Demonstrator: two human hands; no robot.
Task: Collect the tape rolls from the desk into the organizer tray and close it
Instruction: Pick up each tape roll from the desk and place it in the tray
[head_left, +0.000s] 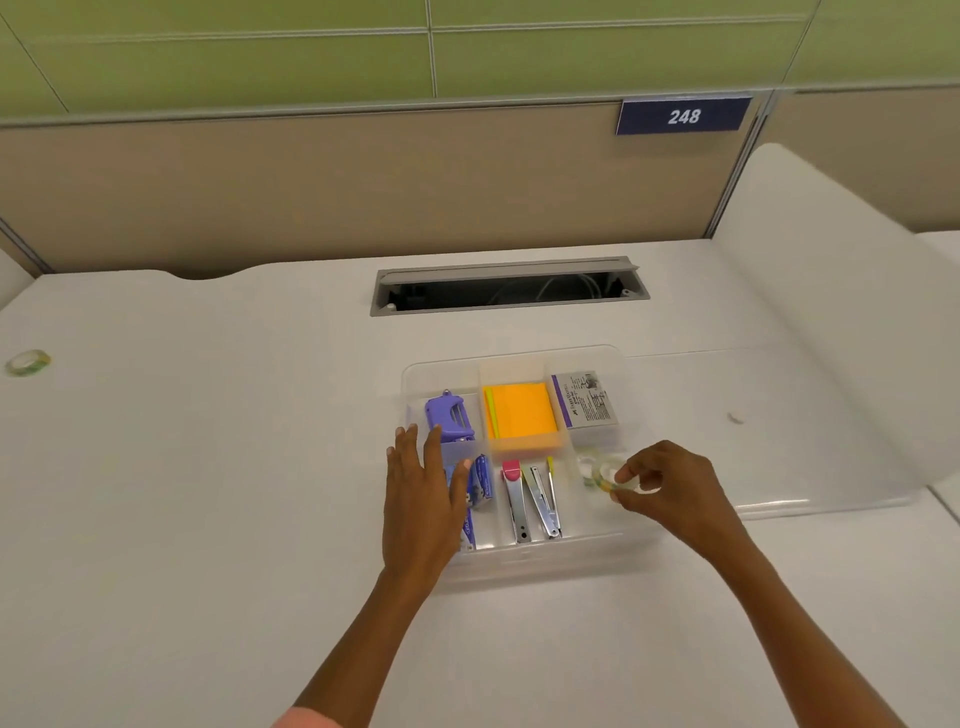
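A clear plastic organizer tray (540, 558) sits open in the middle of the white desk. My right hand (670, 486) pinches a clear tape roll (605, 475) with a yellow-green edge over the tray's front right compartment, where another clear roll (588, 464) lies beside it. My left hand (423, 493) rests flat with fingers spread on the tray's left side, holding nothing. A further tape roll (27, 362) lies alone at the desk's far left edge. The tray's clear lid (810, 441) lies to the right of the tray.
The tray holds a purple tool (449, 413), orange sticky notes (522, 415), a small printed box (587, 400), a blue pack (480, 483) and a stapler and metal remover (530, 499). A cable slot (509, 286) opens behind it. A partition wall stands at the back.
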